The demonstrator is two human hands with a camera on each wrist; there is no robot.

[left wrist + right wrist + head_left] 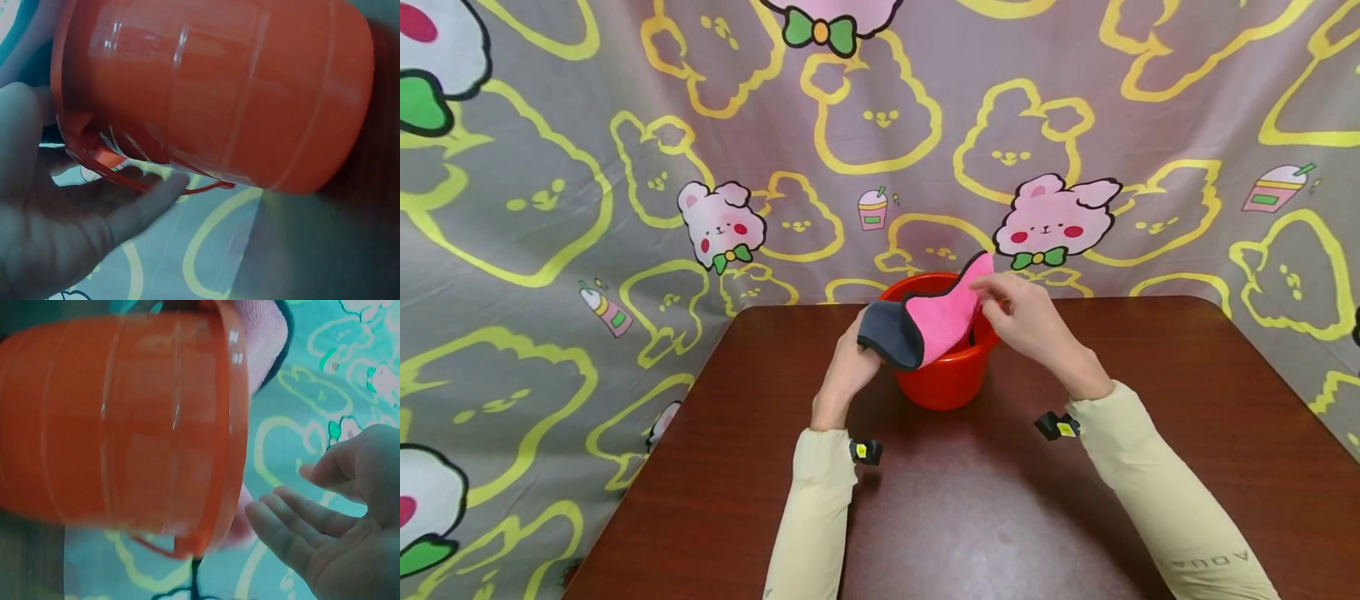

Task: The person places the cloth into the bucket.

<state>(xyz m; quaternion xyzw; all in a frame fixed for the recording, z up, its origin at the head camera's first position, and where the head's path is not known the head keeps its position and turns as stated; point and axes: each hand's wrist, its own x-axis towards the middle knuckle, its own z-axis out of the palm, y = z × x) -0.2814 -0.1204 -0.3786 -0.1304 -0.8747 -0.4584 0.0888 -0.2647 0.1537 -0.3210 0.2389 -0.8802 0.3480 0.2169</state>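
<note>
A cleaning cloth [946, 321], pink on one side and dark grey on the other with black edging, spreads over the mouth of a red bucket [942, 385]. My left hand [848, 360] holds the cloth's grey end at the bucket's left side, its fingers partly hidden under it. Low fingers of that hand reach past the bucket's thin handle [125, 181] in the left wrist view. At the raised pink end is my right hand [1026, 315], fingertips right at the cloth. The right wrist view shows its thumb apart from its loosely bent fingers [294, 519].
The bucket stands on a dark brown wooden table [715, 467], near its back edge. A curtain [880, 192] printed with cartoon bears and bunnies hangs behind and beside the table. Small black cameras are strapped at both sleeve cuffs.
</note>
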